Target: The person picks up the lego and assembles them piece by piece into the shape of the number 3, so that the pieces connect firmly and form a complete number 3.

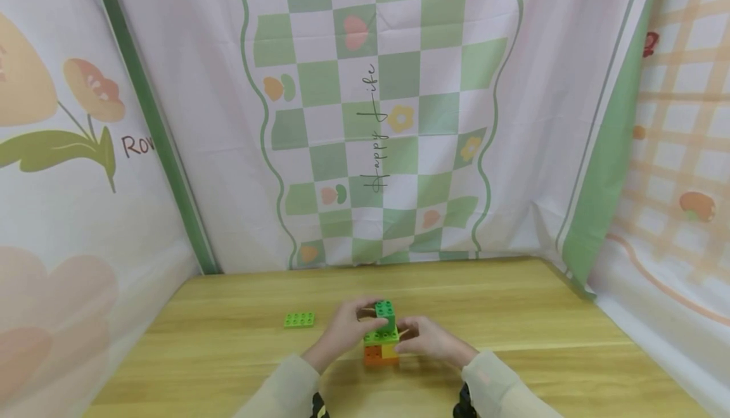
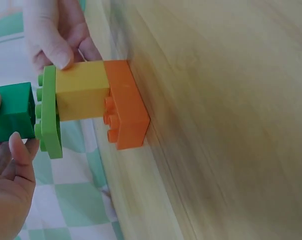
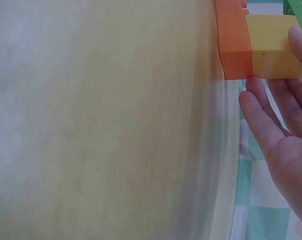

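Observation:
A small stack stands on the table in front of me. Its base is an orange brick (image 2: 131, 107) with bare studs, topped by a yellow brick (image 2: 82, 90) set to one side. Across the yellow brick lies a lime-green plate (image 2: 51, 112). My left hand (image 1: 346, 331) pinches a dark green brick (image 2: 13, 112) between thumb and fingers, right at the plate's studs. On the other side, my right hand (image 1: 430, 340) holds the yellow brick, its thumb (image 3: 300, 45) on one face and fingers along another.
Another lime-green plate (image 1: 299, 320) lies studs up on the wooden table (image 1: 228, 354), left of the stack. Patterned curtains (image 1: 388, 120) hang behind the table and along both sides.

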{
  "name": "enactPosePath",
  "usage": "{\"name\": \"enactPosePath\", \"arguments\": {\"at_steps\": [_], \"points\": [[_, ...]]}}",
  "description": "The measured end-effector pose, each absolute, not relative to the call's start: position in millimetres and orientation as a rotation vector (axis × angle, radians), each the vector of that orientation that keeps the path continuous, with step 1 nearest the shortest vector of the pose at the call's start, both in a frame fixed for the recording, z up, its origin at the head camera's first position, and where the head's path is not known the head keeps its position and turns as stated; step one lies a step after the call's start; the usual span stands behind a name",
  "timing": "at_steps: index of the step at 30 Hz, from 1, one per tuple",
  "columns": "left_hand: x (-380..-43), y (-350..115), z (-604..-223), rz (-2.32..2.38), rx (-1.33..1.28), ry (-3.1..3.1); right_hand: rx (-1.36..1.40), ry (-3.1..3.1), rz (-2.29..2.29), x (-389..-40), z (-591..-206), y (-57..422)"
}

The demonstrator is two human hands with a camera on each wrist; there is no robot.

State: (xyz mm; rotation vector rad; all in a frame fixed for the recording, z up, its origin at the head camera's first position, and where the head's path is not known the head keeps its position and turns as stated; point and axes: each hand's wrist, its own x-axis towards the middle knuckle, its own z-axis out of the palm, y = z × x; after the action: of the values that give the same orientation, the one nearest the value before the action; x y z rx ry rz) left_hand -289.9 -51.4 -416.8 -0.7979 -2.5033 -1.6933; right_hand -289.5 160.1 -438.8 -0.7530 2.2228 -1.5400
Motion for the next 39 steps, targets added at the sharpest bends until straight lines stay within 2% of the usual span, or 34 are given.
{"name": "enactPosePath", "arguments": {"at_steps": [39], "points": [[-282.1, -46.1, -421.3, -1.566, -0.898, -2.554, -0.782, 2.185, -1.550, -290.2, -440.5, 161.6]]}}
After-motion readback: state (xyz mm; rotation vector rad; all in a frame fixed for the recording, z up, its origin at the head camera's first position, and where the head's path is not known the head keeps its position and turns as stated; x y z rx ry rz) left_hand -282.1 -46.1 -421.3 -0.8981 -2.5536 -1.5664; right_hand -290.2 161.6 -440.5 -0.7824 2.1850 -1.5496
